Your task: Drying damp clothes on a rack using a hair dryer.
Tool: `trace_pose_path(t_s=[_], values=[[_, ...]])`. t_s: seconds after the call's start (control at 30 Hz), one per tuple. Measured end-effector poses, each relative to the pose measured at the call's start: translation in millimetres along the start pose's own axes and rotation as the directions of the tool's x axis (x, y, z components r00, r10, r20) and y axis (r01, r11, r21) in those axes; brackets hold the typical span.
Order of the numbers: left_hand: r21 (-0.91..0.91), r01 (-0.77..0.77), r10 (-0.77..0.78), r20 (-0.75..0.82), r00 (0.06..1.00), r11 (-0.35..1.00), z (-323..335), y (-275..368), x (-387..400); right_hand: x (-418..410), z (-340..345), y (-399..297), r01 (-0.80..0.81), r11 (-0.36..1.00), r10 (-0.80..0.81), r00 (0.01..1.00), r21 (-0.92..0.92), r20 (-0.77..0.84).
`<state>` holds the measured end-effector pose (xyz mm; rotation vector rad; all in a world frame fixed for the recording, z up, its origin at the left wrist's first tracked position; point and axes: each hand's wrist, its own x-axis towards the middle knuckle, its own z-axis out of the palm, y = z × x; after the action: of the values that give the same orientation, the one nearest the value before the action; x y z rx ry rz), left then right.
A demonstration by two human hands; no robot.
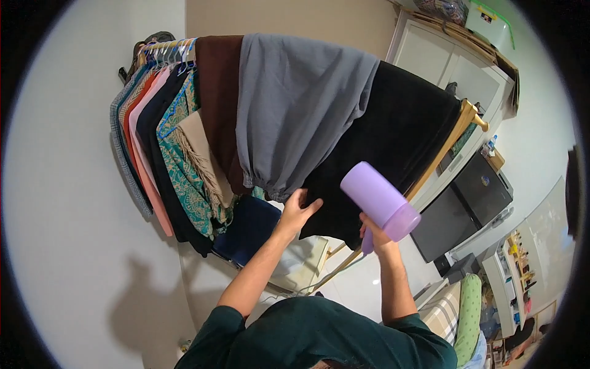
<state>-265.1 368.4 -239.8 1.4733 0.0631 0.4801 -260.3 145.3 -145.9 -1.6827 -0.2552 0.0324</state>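
Observation:
My right hand (380,237) grips the handle of a lilac corded appliance shaped like a hair dryer (375,198). Its barrel tilts up and left, in front of black fabric (396,124). At the gathered elastic hem of a grey garment (299,106) is my left hand (297,214), thumb and fingers apart. Some of its fingertips meet the cuff's edge, and I see no fabric pinched between them. The grey garment and the black fabric drape over a wooden clothes rack (435,159), beside a dark brown cloth (220,106).
Several garments on hangers (161,115) crowd the rack's left end, with a fringed beige scarf (203,152) among them. Below stands a dark blue seat (249,226). A power cord (332,276) trails beneath my arms. To the right are a dark refrigerator (461,207) and a white wardrobe (426,50).

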Motion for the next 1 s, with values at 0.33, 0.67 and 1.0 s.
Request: trace_pose_path(t_s=[0.33, 0.67, 1.0], values=[[-0.452, 0.081, -0.168, -0.155, 0.974, 0.888, -30, -5, -1, 37, -18, -136, 0.511, 0.857, -0.472, 0.831, 0.067, -0.296], [-0.337, -0.274, 0.071, -0.51, 0.857, 0.901, -76, 29, 18, 17, 2, -34, 0.169, 0.985, -0.164, 0.981, 0.036, -0.103], [-0.145, -0.364, 0.162, -0.704, 0.692, 0.92, -117, 67, 53, -10, 24, 28, 0.067, 0.998, -0.07, 0.971, 0.021, 0.229]])
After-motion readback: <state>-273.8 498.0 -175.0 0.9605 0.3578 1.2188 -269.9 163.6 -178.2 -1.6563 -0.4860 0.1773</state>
